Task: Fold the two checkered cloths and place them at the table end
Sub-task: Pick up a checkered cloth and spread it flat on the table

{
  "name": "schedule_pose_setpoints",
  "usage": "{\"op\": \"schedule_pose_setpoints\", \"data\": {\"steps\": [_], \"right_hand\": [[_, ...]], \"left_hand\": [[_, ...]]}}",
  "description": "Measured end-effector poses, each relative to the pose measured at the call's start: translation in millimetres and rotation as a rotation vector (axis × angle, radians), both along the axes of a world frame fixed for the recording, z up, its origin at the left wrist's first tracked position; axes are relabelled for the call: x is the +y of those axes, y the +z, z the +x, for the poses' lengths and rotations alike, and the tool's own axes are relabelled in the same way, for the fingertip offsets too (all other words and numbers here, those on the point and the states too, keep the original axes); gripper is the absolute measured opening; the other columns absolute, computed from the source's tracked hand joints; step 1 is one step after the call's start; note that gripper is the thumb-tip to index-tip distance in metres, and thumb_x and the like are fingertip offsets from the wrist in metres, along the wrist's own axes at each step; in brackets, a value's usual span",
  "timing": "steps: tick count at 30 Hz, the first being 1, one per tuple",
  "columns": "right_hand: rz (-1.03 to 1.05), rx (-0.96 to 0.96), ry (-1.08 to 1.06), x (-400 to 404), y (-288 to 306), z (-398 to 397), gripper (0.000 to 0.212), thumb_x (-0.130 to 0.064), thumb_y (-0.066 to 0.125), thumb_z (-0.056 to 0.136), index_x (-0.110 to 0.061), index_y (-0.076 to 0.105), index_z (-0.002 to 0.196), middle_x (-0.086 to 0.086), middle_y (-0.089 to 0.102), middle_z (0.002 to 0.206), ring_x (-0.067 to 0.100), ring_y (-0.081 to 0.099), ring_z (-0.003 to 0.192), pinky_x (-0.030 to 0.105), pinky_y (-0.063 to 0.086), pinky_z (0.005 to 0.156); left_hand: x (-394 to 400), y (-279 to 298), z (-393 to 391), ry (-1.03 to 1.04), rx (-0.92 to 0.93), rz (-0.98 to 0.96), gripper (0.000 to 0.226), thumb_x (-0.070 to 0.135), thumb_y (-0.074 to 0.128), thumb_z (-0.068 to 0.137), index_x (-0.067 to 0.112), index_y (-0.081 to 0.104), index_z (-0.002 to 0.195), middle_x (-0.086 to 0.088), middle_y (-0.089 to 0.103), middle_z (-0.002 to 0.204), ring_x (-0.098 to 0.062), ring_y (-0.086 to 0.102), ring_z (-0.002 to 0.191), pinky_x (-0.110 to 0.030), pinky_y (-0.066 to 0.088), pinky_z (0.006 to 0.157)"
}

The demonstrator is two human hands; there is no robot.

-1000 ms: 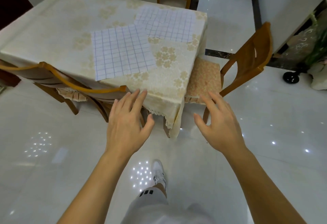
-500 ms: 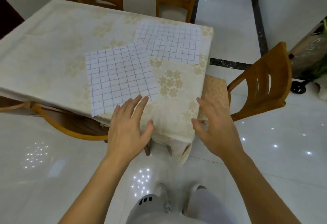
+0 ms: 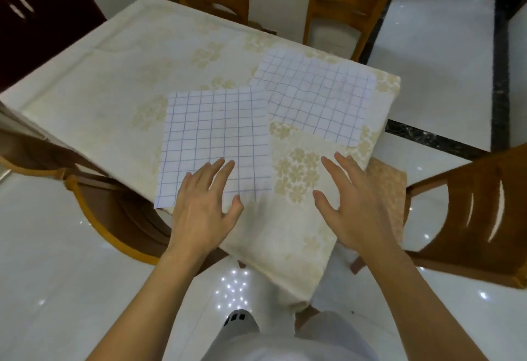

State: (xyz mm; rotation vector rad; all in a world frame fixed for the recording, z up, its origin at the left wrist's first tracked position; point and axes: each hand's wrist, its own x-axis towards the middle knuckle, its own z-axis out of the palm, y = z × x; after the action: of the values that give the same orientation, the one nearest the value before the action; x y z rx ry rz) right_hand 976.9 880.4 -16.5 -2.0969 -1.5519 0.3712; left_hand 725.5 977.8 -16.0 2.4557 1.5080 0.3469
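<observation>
White glossy floor surrounds our bench [image 3: 94, 81], draped in a cream floral cover. Two checkered cloths lie flat and unfolded: the near cloth [image 3: 216, 132] at the near edge, the far cloth [image 3: 316, 98] just beyond, at the right corner. Our left hand [image 3: 204, 209] spreads over the near cloth's edge, our right hand [image 3: 356, 203] over the cover; neither grip holds anything.

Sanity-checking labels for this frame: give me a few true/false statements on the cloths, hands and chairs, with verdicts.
1. Both white blue-checkered cloths, the near one and the far one, lie unfolded on the table. True.
2. The left hand grips a cloth corner. False: its fingers are spread straight over the near cloth, pinching nothing.
3. The right hand holds nothing. True.
4. The two cloths lie well apart. False: their corners meet or overlap.
5. A wooden chair stands to the right. True.
</observation>
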Motion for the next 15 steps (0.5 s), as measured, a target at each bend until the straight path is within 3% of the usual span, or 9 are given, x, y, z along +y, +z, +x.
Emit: {"op": "schedule_pose_setpoints", "data": {"steps": [10,15], "right_hand": [[-0.097,-0.007,0.285,92.0,-3.2,72.4,0.062,-0.042,0.052,0.099,-0.026,0.031,0.155,-0.002,0.019,0.165,0.016,0.010,0.153,0.042,0.013,0.124],[-0.126,-0.018,0.412,127.2,-15.5,68.7,0.060,-0.042,0.052,0.099,-0.024,0.033,0.154,-0.002,0.022,0.164,0.016,0.012,0.152,0.038,0.011,0.123]], "left_hand": [[30.1,-5.1,48.2,0.195,0.111,-0.012,0.062,0.050,0.038,0.090,0.021,0.050,0.143,-0.004,0.049,0.150,-0.027,0.044,0.138,-0.053,0.028,0.116],[29.5,-13.2,31.8,0.286,0.160,-0.017,0.056,0.045,0.049,0.090,0.021,0.052,0.140,-0.003,0.051,0.148,-0.026,0.046,0.136,-0.051,0.031,0.116]]}}
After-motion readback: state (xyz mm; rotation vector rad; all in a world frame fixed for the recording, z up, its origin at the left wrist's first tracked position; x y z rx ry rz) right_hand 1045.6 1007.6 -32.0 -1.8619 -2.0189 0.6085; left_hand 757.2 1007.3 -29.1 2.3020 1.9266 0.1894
